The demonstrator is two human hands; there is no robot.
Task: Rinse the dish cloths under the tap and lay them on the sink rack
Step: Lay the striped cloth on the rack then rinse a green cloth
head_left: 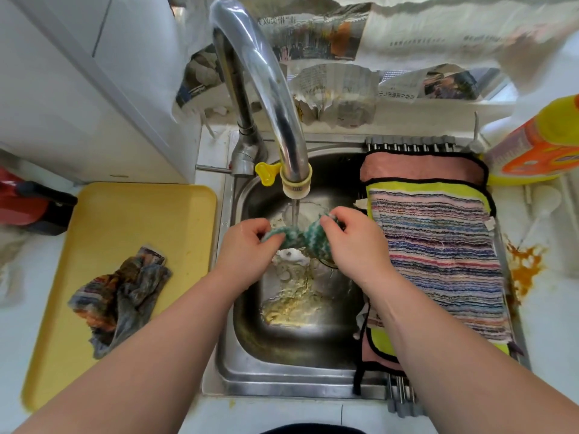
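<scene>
Fingers (338, 219) of my left hand (247, 247) and right hand (355, 242) pinch each end of the green cloth (301, 240), stretched crosswise under the tap (266, 83), sink rack (407, 147) to my right.

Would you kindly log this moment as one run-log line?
rinse | left hand, right hand: grip green cloth under running tap | sink rack: striped cloth | yellow tray: crumpled cloth
</scene>
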